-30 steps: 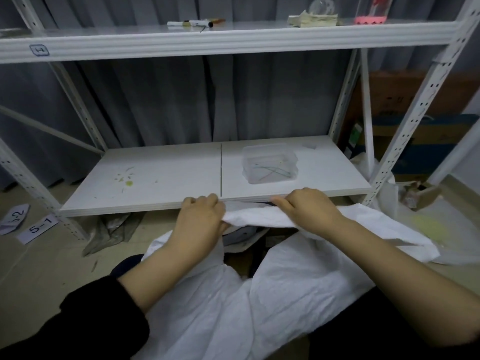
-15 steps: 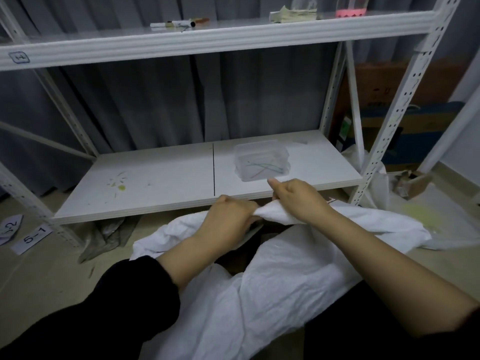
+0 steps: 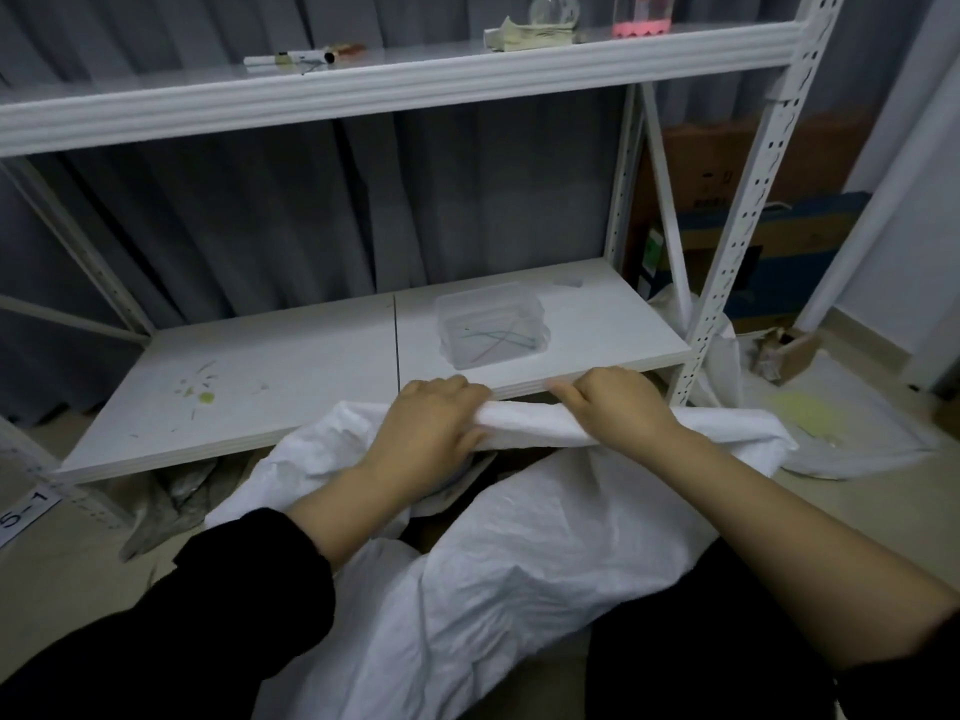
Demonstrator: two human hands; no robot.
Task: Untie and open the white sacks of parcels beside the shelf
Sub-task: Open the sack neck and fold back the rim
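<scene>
Draws left hand (image 3: 431,426) and right hand (image 3: 623,407) further apart, fingers (image 3: 567,393) pinching white sack (image 3: 524,432) rim to stretch mouth open.

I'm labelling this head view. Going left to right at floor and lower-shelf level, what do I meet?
Paper label → green stain on the lower shelf → left hand → right hand, both gripping the white sack → small cardboard box.
</scene>
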